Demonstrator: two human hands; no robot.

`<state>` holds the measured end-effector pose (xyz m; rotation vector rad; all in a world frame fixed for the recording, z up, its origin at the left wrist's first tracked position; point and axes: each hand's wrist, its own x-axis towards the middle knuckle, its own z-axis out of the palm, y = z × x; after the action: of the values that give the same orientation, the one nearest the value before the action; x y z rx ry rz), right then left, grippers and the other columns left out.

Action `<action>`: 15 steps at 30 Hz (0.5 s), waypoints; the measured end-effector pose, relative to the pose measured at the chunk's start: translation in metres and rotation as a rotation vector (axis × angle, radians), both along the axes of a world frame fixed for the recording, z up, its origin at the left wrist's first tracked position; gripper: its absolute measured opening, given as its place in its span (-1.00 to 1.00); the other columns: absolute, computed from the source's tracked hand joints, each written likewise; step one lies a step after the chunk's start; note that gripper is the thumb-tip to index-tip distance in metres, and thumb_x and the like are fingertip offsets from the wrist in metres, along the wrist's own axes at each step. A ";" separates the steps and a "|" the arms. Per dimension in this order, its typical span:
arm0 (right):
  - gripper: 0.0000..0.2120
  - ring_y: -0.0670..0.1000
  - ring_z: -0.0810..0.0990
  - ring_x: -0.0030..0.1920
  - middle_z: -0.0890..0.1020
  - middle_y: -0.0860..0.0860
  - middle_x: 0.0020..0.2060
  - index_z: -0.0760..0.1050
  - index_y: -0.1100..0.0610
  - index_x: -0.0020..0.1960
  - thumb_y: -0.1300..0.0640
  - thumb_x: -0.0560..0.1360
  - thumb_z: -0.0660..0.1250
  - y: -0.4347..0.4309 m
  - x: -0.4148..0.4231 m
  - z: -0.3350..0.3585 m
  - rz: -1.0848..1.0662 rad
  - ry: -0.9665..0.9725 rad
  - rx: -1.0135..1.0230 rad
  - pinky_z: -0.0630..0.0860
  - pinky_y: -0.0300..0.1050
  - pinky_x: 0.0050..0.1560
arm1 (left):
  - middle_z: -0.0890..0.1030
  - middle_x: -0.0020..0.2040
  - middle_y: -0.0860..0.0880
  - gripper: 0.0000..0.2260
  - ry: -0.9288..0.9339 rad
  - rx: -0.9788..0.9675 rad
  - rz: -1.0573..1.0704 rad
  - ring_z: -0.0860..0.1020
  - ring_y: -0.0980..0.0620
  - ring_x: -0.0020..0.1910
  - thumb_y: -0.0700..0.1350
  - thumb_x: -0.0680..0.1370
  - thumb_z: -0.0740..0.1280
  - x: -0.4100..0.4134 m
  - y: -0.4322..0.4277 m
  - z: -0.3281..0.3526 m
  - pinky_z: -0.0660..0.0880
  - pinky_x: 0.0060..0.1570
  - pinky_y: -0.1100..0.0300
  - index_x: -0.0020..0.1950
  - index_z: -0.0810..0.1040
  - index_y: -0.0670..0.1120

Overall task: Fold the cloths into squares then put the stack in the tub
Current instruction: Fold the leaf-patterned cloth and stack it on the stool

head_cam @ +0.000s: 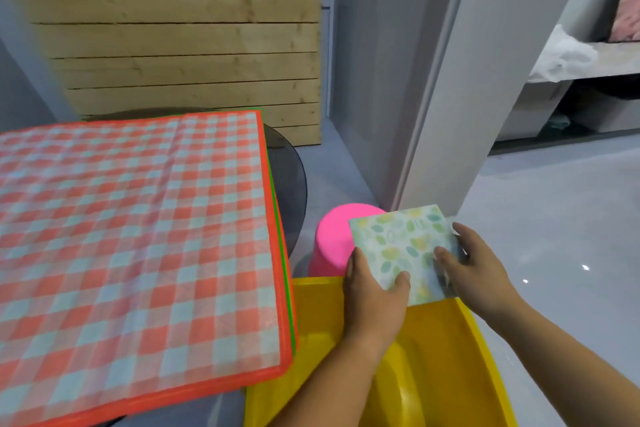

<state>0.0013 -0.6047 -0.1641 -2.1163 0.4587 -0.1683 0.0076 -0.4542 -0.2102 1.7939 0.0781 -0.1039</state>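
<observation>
A folded square stack of pale cloths [398,239] with a green and yellow leaf print hangs over the far rim of the yellow tub [446,367]. My left hand [372,291] grips the stack's near left edge, thumb on top. My right hand [467,262] grips its right edge, thumb on top and fingers round the side. The tub sits low at the bottom right, and the part of its inside that shows holds nothing.
A red-and-white checked mat [138,236] with an orange border covers the round dark table [294,177] on the left. A pink stool [336,239] stands behind the tub. A grey pillar [450,97] and wooden slat wall [190,28] rise beyond.
</observation>
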 end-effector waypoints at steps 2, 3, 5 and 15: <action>-0.51 0.07 0.55 0.19 0.50 -0.01 0.31 0.28 0.06 0.49 0.02 0.60 0.29 0.001 0.028 -0.023 0.018 0.013 -0.008 0.57 0.10 0.17 | 0.42 0.43 0.06 -0.33 0.030 0.054 -0.001 0.42 0.03 0.40 0.03 0.48 0.47 0.027 0.005 -0.020 0.42 0.40 0.05 0.54 0.27 0.05; -0.51 0.07 0.54 0.22 0.49 0.00 0.33 0.28 0.07 0.50 0.02 0.61 0.28 0.003 0.042 -0.032 0.030 0.023 -0.003 0.55 0.10 0.21 | 0.41 0.45 0.07 -0.30 0.046 0.095 -0.004 0.40 0.02 0.42 0.07 0.48 0.46 0.039 0.009 -0.027 0.41 0.41 0.04 0.56 0.24 0.05; -0.51 0.08 0.52 0.25 0.48 0.00 0.34 0.26 0.08 0.51 0.01 0.62 0.25 0.007 0.071 -0.051 0.054 0.038 0.004 0.53 0.11 0.24 | 0.35 0.52 0.05 -0.21 0.064 0.210 -0.009 0.34 -0.03 0.49 0.20 0.46 0.42 0.063 0.016 -0.041 0.37 0.45 -0.04 0.61 0.17 0.05; -0.51 0.20 0.56 0.17 0.55 0.08 0.26 0.33 -0.01 0.44 -0.17 0.57 0.18 -0.002 0.154 -0.125 0.104 0.109 -0.119 0.57 0.28 0.13 | 0.28 0.55 -0.02 -0.16 0.096 0.530 -0.074 0.17 -0.08 0.52 0.29 0.51 0.35 0.133 0.024 -0.076 0.16 0.47 -0.05 0.64 0.01 0.04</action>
<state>0.1555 -0.6064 -0.2889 -2.2687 0.4102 -0.0215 0.1407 -0.4305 -0.2864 2.3215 0.1160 -0.2401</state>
